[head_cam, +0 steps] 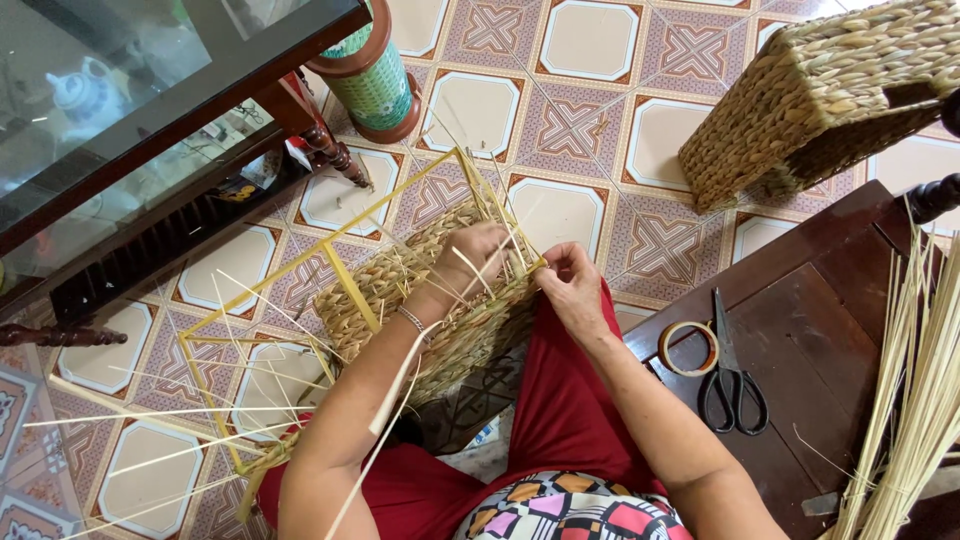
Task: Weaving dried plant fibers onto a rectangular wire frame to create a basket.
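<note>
A half-woven straw basket (385, 285) on a yellow metal frame (340, 270) lies tilted across my lap. My left hand (470, 262) rests on top of the woven part, fingers curled over pale straw strands (400, 375) that trail down past my wrist. My right hand (568, 283) pinches a strand at the frame's corner, close to the left hand. Loose straw ends (150, 415) stick out from the frame toward the lower left.
A finished woven basket (815, 95) lies on the tiled floor at upper right. On the dark wooden bench (820, 300) to my right lie black scissors (732, 375), a tape roll (688, 348) and a bundle of straw (915, 390). A glass-topped table (150, 110) and a green vase (375, 75) stand at upper left.
</note>
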